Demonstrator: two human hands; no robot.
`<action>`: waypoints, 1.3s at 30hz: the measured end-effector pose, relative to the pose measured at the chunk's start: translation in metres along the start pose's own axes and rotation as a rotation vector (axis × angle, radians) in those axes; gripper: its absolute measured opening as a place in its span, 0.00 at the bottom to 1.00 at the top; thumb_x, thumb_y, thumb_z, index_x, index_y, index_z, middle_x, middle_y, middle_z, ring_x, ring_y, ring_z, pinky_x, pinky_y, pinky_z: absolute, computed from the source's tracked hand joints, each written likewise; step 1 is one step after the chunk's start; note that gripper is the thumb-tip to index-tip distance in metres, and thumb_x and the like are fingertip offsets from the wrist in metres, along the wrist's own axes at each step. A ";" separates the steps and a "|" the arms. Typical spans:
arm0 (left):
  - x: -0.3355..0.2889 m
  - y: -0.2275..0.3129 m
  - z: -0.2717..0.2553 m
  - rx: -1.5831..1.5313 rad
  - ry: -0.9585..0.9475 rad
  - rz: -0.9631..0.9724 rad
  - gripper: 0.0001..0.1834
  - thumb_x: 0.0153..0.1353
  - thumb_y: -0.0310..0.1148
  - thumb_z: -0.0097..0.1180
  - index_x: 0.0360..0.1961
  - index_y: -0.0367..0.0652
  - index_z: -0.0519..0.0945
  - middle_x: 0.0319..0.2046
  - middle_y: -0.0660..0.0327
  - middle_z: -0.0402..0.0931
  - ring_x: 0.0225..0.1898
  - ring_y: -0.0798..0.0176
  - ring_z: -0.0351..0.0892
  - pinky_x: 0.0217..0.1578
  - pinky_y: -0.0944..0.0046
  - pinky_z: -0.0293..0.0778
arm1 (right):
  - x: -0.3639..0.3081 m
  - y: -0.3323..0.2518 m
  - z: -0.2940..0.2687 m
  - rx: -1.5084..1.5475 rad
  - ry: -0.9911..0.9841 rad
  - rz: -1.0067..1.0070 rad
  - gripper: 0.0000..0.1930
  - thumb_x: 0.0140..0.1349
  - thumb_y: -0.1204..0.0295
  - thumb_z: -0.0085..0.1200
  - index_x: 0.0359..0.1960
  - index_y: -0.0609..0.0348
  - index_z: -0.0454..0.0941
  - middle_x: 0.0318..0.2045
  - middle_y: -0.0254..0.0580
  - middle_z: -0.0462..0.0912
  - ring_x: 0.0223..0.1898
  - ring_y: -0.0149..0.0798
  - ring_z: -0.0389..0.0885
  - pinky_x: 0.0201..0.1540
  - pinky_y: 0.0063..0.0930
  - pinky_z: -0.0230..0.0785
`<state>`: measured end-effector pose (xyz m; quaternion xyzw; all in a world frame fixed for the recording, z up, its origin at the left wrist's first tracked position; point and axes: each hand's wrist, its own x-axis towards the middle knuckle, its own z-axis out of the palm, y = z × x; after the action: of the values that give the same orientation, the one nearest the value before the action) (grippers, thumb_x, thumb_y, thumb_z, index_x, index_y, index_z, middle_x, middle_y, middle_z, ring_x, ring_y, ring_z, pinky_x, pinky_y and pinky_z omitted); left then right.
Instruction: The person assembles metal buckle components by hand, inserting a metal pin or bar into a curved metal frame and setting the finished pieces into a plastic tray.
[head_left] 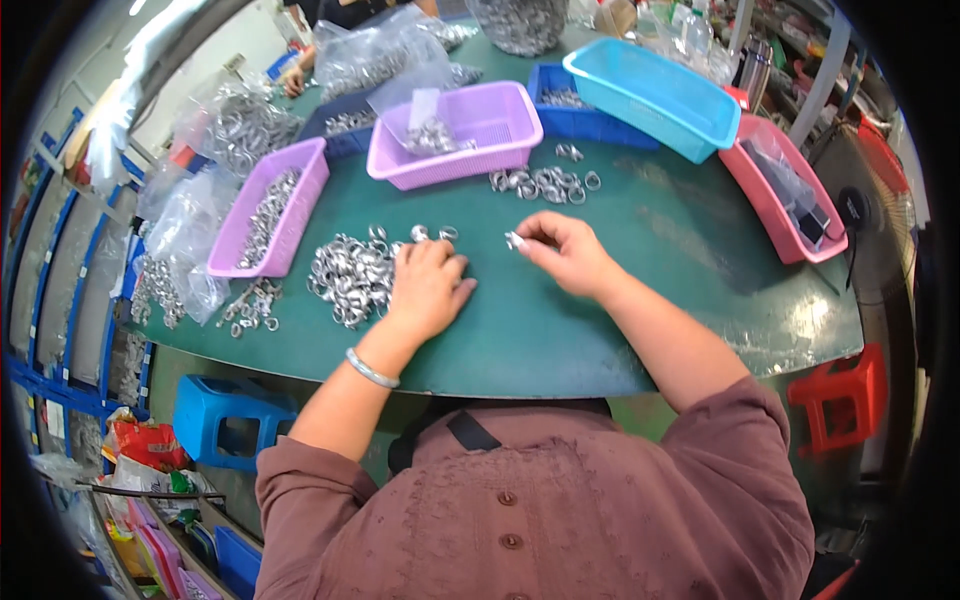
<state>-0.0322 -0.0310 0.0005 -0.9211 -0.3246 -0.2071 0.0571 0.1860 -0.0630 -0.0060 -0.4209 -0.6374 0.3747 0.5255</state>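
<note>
On the green table (560, 345), the left hand (430, 287) rests against the ring pile (348, 275); can't tell if it's gripping any. Off to the right, the right hand (570, 257) pinches a metal bit (514, 240), and that tiny fingertip hold could slip. Surface looks scuffed; blue stool (205, 420) and shelves (60, 340) left.

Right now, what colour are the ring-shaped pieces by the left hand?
The ring-shaped pieces are silver, clearest in the head view.

The small rings (352, 277) are glossy, probably metal.
</note>
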 end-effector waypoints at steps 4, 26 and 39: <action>-0.003 -0.001 -0.010 0.000 0.029 0.013 0.25 0.43 0.37 0.60 0.44 0.41 0.73 0.42 0.57 0.68 0.46 0.53 0.65 0.50 0.51 0.55 | 0.005 -0.003 -0.006 0.274 -0.153 0.123 0.08 0.59 0.72 0.49 0.35 0.64 0.74 0.28 0.32 0.77 0.28 0.22 0.70 0.34 0.17 0.65; -0.012 0.034 -0.002 -0.504 0.341 -0.095 0.15 0.44 0.32 0.62 0.36 0.43 0.77 0.32 0.62 0.74 0.36 0.59 0.70 0.41 0.60 0.59 | -0.013 -0.013 0.013 0.254 -0.324 0.071 0.08 0.58 0.79 0.48 0.39 0.65 0.74 0.34 0.35 0.78 0.36 0.24 0.73 0.41 0.19 0.66; -0.013 0.033 0.001 -0.626 0.309 -0.134 0.16 0.46 0.29 0.60 0.39 0.42 0.77 0.32 0.60 0.75 0.35 0.57 0.71 0.39 0.61 0.63 | -0.011 -0.017 0.012 0.073 -0.294 -0.067 0.08 0.53 0.80 0.52 0.37 0.63 0.75 0.32 0.36 0.78 0.34 0.26 0.75 0.39 0.21 0.68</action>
<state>-0.0206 -0.0639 -0.0053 -0.8285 -0.2927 -0.4365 -0.1933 0.1729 -0.0800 0.0034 -0.3205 -0.7071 0.4373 0.4539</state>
